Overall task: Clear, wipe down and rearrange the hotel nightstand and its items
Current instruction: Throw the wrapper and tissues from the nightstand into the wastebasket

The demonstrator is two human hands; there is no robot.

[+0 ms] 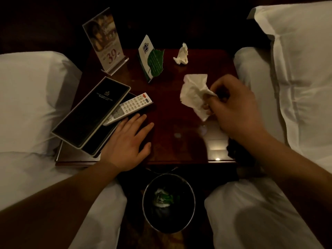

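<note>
Clearing underway on dark glossy wooden table (pixel 161 112): right hand (pixel 233 106) pinches crumpled white tissue (pixel 195 94); left hand (pixel 129 141) spread flat beside white remote (pixel 129 108). Second tissue wad (pixel 182 54) behind; bin (pixel 168 202) below. Wiping, rearranging outstanding.

Left hand (pixel 132 141) flat, right hand (pixel 233 106) pinched closed.

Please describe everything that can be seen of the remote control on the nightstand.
The remote control is a slim, light grey or white bar, plastic by its look, with rows of small pale buttons and an orange-red button at its far end. It lies flat and diagonal on the left side of the dark wooden nightstand, far end pointing up and right. A dark folder covers its near left part. The fingertips of the left hand are at its near edge; contact is unclear.
</note>
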